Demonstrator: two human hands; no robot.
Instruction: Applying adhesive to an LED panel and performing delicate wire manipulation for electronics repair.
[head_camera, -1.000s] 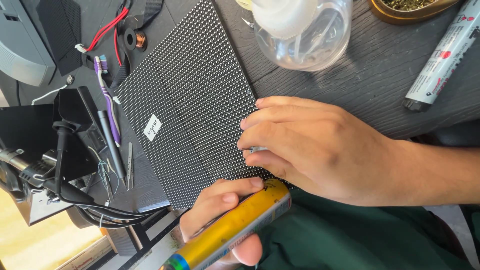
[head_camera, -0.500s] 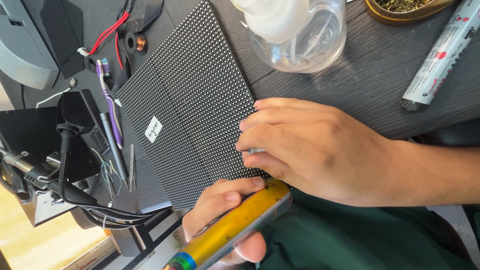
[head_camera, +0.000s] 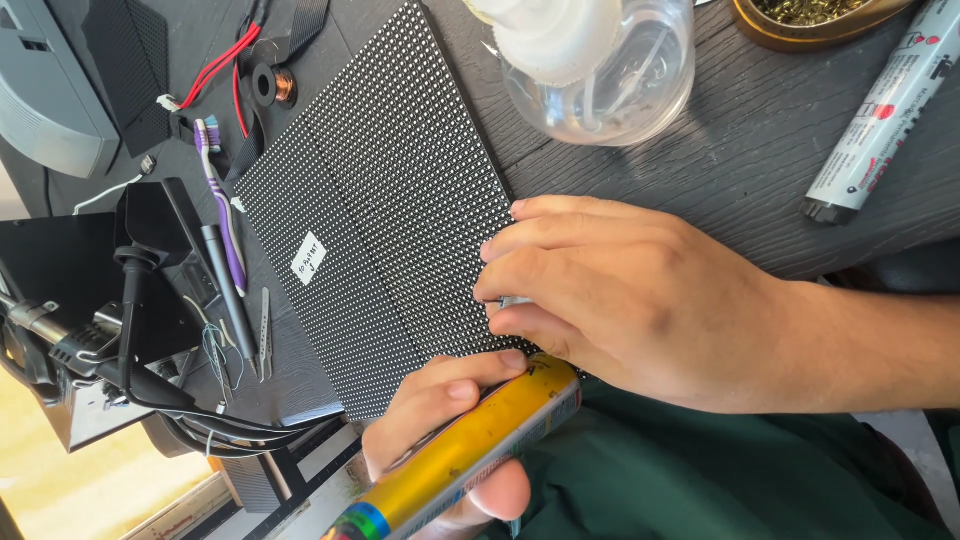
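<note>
Lay flat mid-table (head_camera: 760, 150): dotted panel (head_camera: 380, 200). Pressed onto its near right corner: right hand (head_camera: 640, 300), fingers narrow, pinching something small, too hidden to name. Wrapped round a yellow can (head_camera: 470, 455) at the near edge: left hand (head_camera: 440, 400). Looked like fine corner work; called for steady pressure next.

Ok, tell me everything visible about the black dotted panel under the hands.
The black dotted panel is a flat, square-looking board covered in a fine grid of pale dots, lying askew on the dark wooden table. A small white sticker sits on it. The right hand rests fingertips on its edge; the left hand, holding a yellow cylinder, touches its near corner.
</note>
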